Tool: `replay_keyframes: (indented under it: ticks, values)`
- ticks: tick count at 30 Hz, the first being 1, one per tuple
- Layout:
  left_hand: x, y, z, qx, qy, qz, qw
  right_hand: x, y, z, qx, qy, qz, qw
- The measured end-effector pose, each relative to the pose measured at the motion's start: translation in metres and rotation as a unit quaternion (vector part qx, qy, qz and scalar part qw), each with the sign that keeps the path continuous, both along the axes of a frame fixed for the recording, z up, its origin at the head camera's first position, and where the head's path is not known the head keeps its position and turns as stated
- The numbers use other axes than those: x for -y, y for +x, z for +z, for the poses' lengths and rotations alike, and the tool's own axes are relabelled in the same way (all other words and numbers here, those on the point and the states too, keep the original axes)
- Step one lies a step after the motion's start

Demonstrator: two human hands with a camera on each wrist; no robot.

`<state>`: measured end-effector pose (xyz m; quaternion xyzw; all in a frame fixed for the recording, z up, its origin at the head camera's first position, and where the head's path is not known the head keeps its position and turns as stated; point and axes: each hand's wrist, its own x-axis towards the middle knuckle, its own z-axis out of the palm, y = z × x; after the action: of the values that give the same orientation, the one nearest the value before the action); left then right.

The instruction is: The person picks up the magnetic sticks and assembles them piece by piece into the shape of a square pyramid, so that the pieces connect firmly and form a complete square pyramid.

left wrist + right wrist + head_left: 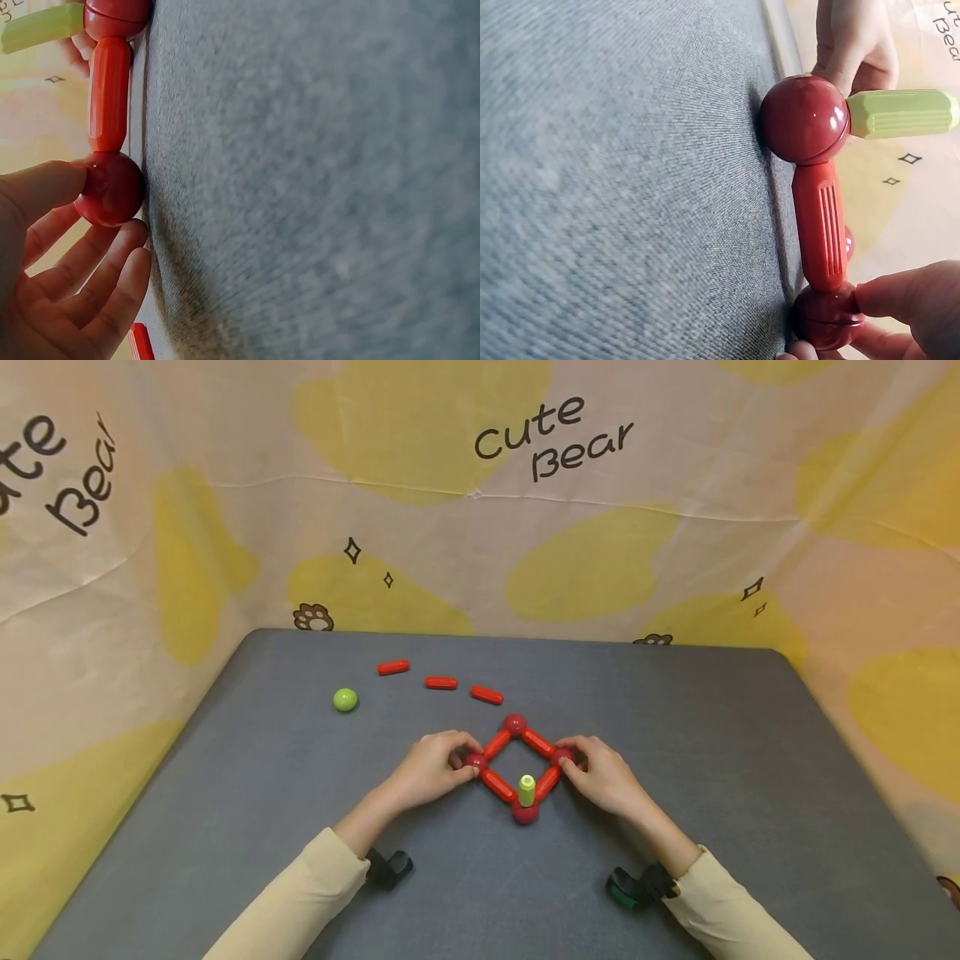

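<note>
"Work at which step is shown on the matte grey tabletop (675, 710)?"

"A diamond-shaped frame (498, 786) seems to be being joined or steadied. Its corners are formed by four glossy dark-red balls: a far ball (515, 724), a near ball (525, 812), a left ball (476, 762) and a right ball (562, 757). Between them four grooved red plastic-looking rods (537, 742) are fitted, and the loop looks closed."

"And how are the hands placed?"

"The left ball is pinched between the thumb and fingers of the left hand (431, 768); the right ball is pinched likewise by the right hand (600, 774)."

"What about the piece standing up?"

"A grooved yellow-green rod (527, 789) is set upright on the near ball. No such upright is seen on the other three."

"What is called for next, then?"

"Probably, both side balls should be let go gently, so that no joint is pulled apart. Another upright may then be wanted at a bare corner. Three loose red rods (441, 682) are laid out beyond the frame, and a glossy light-green ball (345, 699) is seen near the leftmost; these could be reached for."
</note>
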<state>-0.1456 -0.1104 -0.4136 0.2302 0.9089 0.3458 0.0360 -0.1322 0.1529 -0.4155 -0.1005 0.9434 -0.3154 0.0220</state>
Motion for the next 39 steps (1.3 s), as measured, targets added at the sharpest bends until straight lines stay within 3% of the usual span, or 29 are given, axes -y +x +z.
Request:
replay_keyframes:
  ticks: [9, 15, 18, 21, 26, 32, 39]
  values:
    - [0.001, 0.004, 0.000, 0.003, 0.008, -0.007, 0.9999, -0.001, -0.002, -0.001, 0.000, -0.002, -0.002, 1.0000]
    - [0.004, -0.002, 0.001, 0.028, 0.032, -0.026, 0.9988, -0.001, -0.002, -0.001, 0.003, -0.005, 0.001, 1.0000]
    - [0.006, -0.010, 0.003, 0.056, 0.064, -0.023, 0.9961, -0.001, -0.002, -0.001, 0.004, -0.006, 0.000, 1.0000]
    - [0.008, -0.021, 0.003, 0.072, 0.097, 0.002, 0.9928, -0.002, -0.002, -0.001, -0.002, -0.006, 0.003, 1.0000]
    - [0.006, -0.043, 0.000, 0.043, 0.125, 0.050, 0.9900, -0.002, -0.002, -0.001, -0.003, -0.007, 0.001, 1.0000]
    - [0.001, -0.064, -0.005, 0.016, 0.121, 0.087, 0.9887, -0.002, -0.003, -0.002, -0.004, -0.006, 0.003, 1.0000]
    - [-0.006, -0.080, -0.009, 0.013, 0.084, 0.092, 0.9922, -0.004, -0.005, -0.003, 0.004, -0.019, 0.007, 0.9998]
